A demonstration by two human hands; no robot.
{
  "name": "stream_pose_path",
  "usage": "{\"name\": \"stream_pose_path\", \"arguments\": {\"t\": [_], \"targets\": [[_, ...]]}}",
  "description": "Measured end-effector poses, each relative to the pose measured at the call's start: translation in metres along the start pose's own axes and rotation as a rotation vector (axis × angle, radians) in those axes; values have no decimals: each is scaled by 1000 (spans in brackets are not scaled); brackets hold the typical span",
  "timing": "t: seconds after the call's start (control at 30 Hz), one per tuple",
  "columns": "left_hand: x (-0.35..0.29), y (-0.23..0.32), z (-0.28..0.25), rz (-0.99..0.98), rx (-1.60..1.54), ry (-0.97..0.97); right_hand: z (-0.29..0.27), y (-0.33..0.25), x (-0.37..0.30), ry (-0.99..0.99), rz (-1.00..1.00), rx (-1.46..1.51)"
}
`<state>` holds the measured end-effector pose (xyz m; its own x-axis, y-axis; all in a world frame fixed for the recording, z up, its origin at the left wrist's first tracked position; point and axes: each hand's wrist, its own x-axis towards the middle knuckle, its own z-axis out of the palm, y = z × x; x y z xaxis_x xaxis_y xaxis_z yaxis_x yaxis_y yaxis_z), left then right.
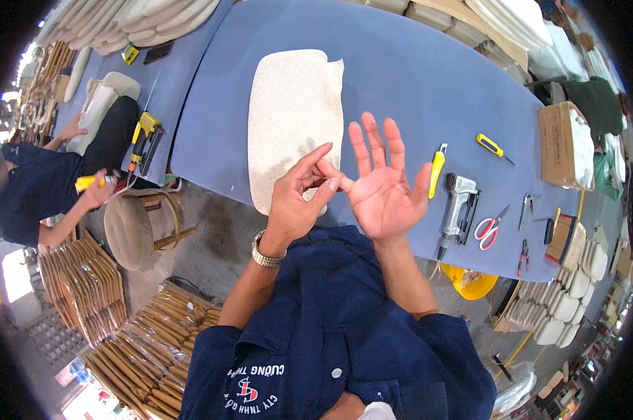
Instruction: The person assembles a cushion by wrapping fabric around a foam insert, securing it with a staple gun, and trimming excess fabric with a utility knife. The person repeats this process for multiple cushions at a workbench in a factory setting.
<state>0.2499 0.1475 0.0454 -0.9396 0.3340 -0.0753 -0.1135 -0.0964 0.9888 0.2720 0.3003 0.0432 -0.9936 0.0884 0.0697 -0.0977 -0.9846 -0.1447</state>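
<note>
My left hand (299, 192), with a metal-banded watch at its wrist, pinches the little finger of my right hand between its fingertips. My right hand (385, 199) is palm up, fingers spread, holding nothing. Both are raised in front of my body, by the near edge of a blue-covered table (218, 105). Behind my left hand lies a cream, textured fabric-covered pad (295, 105), its far right corner uneven. To the right of my right hand are a yellow utility knife (437, 171) and a silver staple gun (458, 210).
Right on the table are red-handled scissors (490, 229), a yellow screwdriver (490, 145), pliers (524, 257) and a cardboard box (561, 143). At left a co-worker (33, 185) holds a yellow-handled tool beside a pad. A stool (131, 231) and stacked wooden parts (148, 350) stand below.
</note>
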Motion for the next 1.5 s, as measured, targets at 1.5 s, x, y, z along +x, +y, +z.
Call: {"name": "stream_pose_path", "arguments": {"t": [1.5], "targets": [[-15, -16, -21, -19, 322, -10, -188, -143, -9, 949, 269, -2411]]}}
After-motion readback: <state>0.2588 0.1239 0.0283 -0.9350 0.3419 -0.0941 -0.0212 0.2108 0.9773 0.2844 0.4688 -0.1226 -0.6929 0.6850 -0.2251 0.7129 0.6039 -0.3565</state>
